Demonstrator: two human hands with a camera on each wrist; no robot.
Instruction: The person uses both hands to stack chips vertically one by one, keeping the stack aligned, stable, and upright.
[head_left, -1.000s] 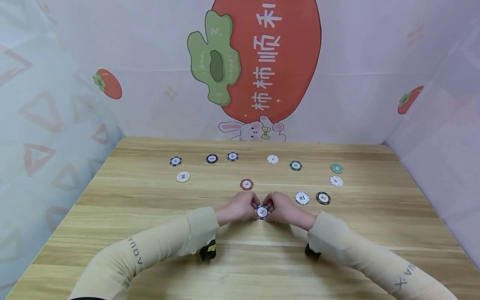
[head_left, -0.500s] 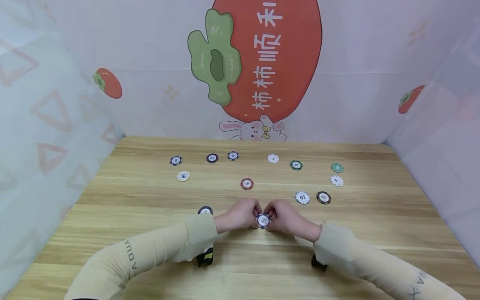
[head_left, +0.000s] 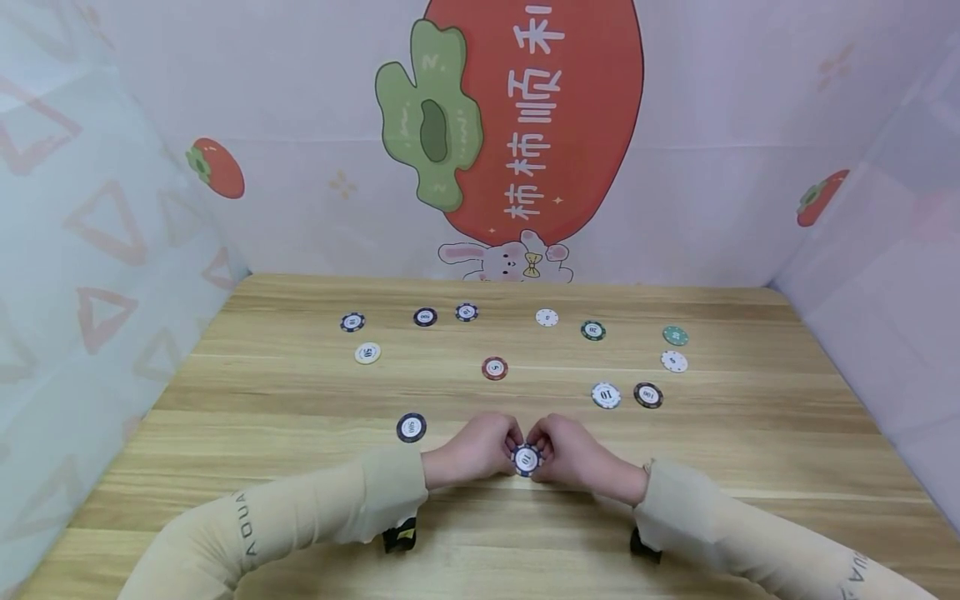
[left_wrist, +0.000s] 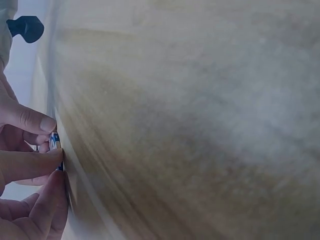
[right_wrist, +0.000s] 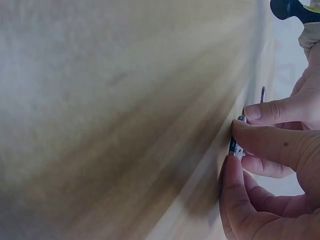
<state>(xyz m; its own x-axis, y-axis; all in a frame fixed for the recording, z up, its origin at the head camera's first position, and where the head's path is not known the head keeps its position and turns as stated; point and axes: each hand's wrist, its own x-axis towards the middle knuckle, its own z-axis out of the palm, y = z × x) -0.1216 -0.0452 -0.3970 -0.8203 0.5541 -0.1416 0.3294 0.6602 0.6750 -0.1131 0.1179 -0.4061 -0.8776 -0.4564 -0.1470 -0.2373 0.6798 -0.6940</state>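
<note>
A blue-and-white poker chip (head_left: 527, 459) marked 10 lies face up between my two hands, near the middle front of the table. My left hand (head_left: 476, 450) pinches its left side and my right hand (head_left: 581, 454) its right side, fingers curled and fingertips at the rim. From the left wrist, the patterned edge of the poker chip (left_wrist: 55, 142) shows between fingers, close over the wood. In the right wrist view the same edge of the poker chip (right_wrist: 237, 142) sits between thumb and fingers. A dark poker chip (head_left: 411, 427) marked 500 lies left of my left hand.
Several loose chips lie spread across the wooden table (head_left: 262, 392): a red chip (head_left: 494, 368) ahead of my hands, a light chip (head_left: 606, 395) and a black chip (head_left: 648, 395) to the right, a cream chip (head_left: 367, 353) at left. Printed cloth (head_left: 322, 225) hangs behind.
Both hands have drawn the poker chip toward me, down in the head view. The dark 500 chip, hidden behind the left sleeve at first, now shows fully. The other chips lie unmoved.
</note>
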